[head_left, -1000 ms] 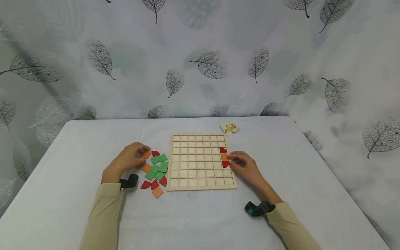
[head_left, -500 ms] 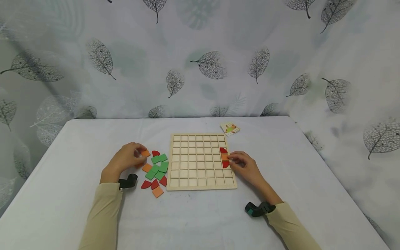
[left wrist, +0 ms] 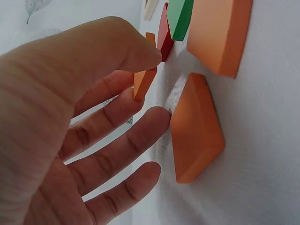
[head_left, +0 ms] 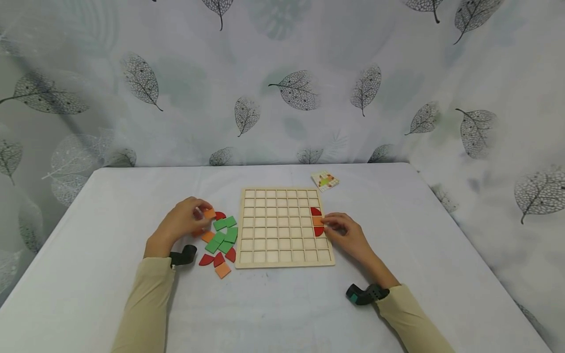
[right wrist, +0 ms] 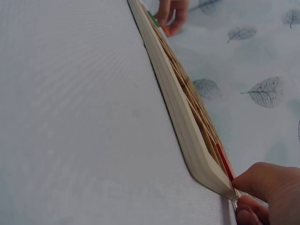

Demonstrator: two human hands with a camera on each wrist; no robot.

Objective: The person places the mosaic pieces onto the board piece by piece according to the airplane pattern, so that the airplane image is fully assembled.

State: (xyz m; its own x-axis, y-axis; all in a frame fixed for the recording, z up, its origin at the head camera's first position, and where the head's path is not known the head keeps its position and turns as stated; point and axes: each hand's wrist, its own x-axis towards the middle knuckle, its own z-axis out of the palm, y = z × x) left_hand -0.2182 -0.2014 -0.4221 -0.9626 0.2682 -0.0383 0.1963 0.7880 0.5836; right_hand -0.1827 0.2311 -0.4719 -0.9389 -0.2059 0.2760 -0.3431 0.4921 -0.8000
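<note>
My left hand (head_left: 180, 224) pinches an orange square tile (left wrist: 145, 84) between thumb and a fingertip, its other fingers loosely spread. Another orange tile (left wrist: 197, 131) lies on the cloth below those fingers. Beside the hand are scattered green tiles (head_left: 231, 234), red quarter-round tiles (head_left: 206, 260) and more orange ones (head_left: 222, 270). At the right edge of the wooden grid board (head_left: 270, 234), my right hand (head_left: 349, 236) grips the rim with bent fingers and thumb. An orange tile (head_left: 316, 221) sits there in a cell, between two red tiles (head_left: 319, 231).
A small pattern card (head_left: 325, 180) lies behind the board's right back corner. White cloth covers the table (head_left: 273, 309). Behind it hangs a leaf-print curtain (head_left: 176, 122). Each wrist carries a black camera mount (head_left: 367, 294).
My left hand has drawn back slightly, then shifted a little right, with the orange tile lifted in its fingers. The right hand and the board stay where they were.
</note>
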